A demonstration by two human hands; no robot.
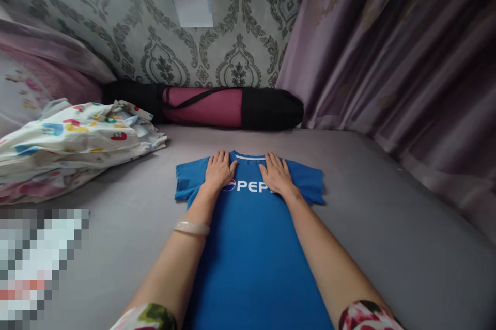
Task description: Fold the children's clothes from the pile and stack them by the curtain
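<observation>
A blue short-sleeved T-shirt (256, 247) with white lettering across its chest lies spread out, its collar away from me. My left hand (220, 171) rests flat on its left shoulder, beside the collar, covering part of the round logo. On the opposite shoulder, my right hand (276, 174) is pressed down flat and hides the end of the lettering. Both hands have their fingers stretched out and grasp nothing. Both sleeves stick out to the sides, and the shirt's lower end runs out of view beneath me.
The shirt lies on a grey sheet (387, 226). A black and dark pink rolled bag (205, 108) lies along the patterned wall. Crumpled printed cloth (85, 139) is heaped at left, near a pixelated patch. Purple curtains (360, 51) hang at right.
</observation>
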